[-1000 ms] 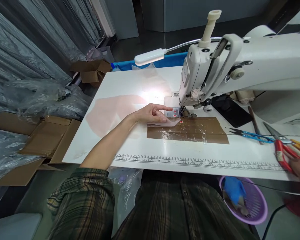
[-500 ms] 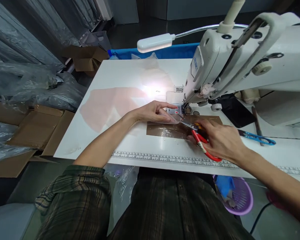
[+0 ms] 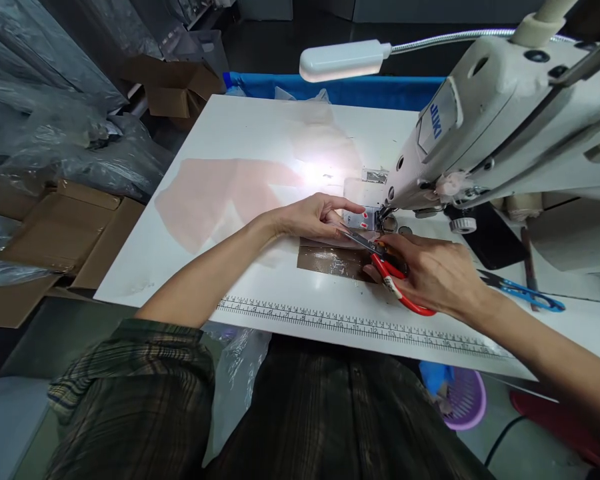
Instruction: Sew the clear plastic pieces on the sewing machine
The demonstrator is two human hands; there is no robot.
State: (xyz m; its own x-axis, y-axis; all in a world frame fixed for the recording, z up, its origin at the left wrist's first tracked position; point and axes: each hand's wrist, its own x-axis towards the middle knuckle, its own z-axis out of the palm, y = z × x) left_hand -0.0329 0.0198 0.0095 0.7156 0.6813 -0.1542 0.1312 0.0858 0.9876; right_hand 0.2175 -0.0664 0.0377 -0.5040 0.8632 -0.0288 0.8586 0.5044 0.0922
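Note:
My left hand [image 3: 313, 217] pinches the edge of a sheer pale pink fabric [image 3: 205, 193], its index finger stretched toward the presser foot [image 3: 384, 217] of a white sewing machine [image 3: 460, 127]. The fabric spreads flat to the left across the table. In my right hand [image 3: 430, 270] is a pair of red-handled scissors [image 3: 397, 293], blades pointing left at the fabric by my left fingertips. Whether the blades are parted is too small to tell. Beneath both hands lies a brown shiny strip [image 3: 333, 261], partly covered by the right fingers.
A printed ruler [image 3: 350, 325] runs along the front of the white table [image 3: 165, 267]. Blue-handled scissors [image 3: 527, 293] and a black flat object [image 3: 495, 237] lie at right. A lamp [image 3: 345, 60] hangs above. Cardboard boxes [image 3: 60, 230] stand left, a purple basket [image 3: 467, 400] below.
The scissors have moved left, so their blades are now close against the fingers of my left hand. The left hand keeps its pinch on the fabric. My view has shifted slightly.

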